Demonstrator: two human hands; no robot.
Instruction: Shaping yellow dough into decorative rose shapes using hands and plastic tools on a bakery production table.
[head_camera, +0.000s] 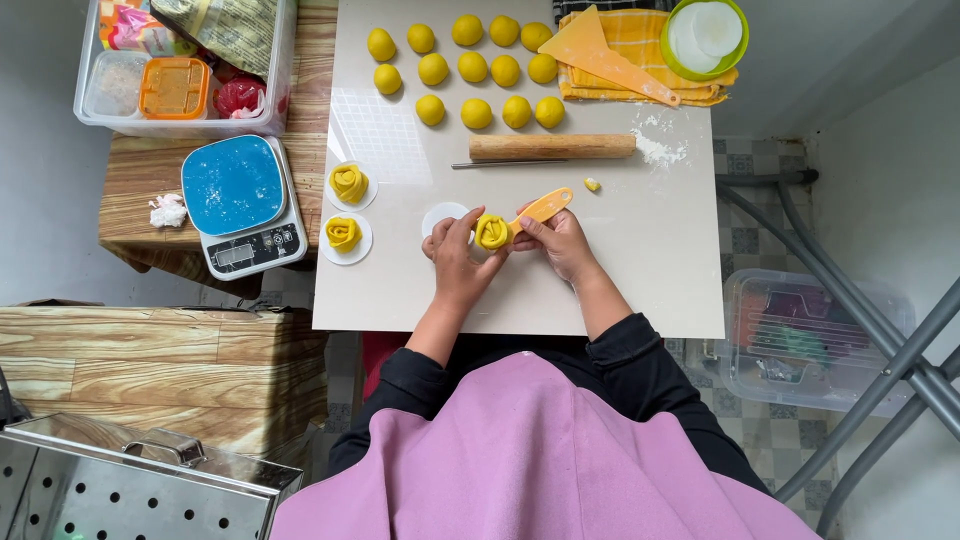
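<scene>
Around your work: baking bits on the white board

Beyond your grip lie yellow dough balls (470, 68) and a rolling pin (552, 147); left of it, two finished dough roses (346, 208) and a blue scale (242, 205).

My white tabletop (640, 270) carries yellow dough balls (468, 70) along its far edge, a rolling pin (552, 147) mid-board, and two finished dough roses (346, 208) at its left edge.
</scene>
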